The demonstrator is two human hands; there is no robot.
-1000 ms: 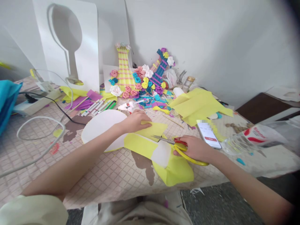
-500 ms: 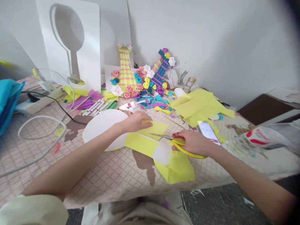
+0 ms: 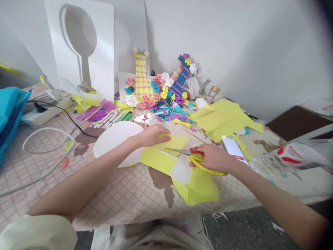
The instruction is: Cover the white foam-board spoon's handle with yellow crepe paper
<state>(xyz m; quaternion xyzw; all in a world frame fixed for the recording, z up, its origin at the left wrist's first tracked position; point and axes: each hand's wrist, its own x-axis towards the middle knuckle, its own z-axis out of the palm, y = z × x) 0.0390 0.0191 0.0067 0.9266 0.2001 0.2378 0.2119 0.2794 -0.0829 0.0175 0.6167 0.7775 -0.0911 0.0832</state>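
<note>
My left hand (image 3: 155,135) is closed on the edge of a yellow paper flap (image 3: 177,144), which stands up from a white guitar-shaped cutout (image 3: 118,140). Yellow paper also wraps the cutout's neck, and a loose yellow end (image 3: 200,189) spreads past its white tip. In my right hand (image 3: 213,158) are scissors (image 3: 193,158) with red and yellow handles. Their pointed blades lie along the yellow flap, close to my left fingers; whether the blades are parted is hard to see.
Two flower-trimmed paper guitars (image 3: 142,78) lean at the back by a white board (image 3: 104,45) with a guitar-shaped hole. Markers (image 3: 110,118), a glue gun (image 3: 143,118) and paper scraps lie before them. A phone (image 3: 235,151) and plastic bottle (image 3: 278,158) are right; a white cable (image 3: 49,173) loops left.
The scissors have shifted slightly left along the yellow flap. My left hand keeps its hold, and the whole view has moved a little.
</note>
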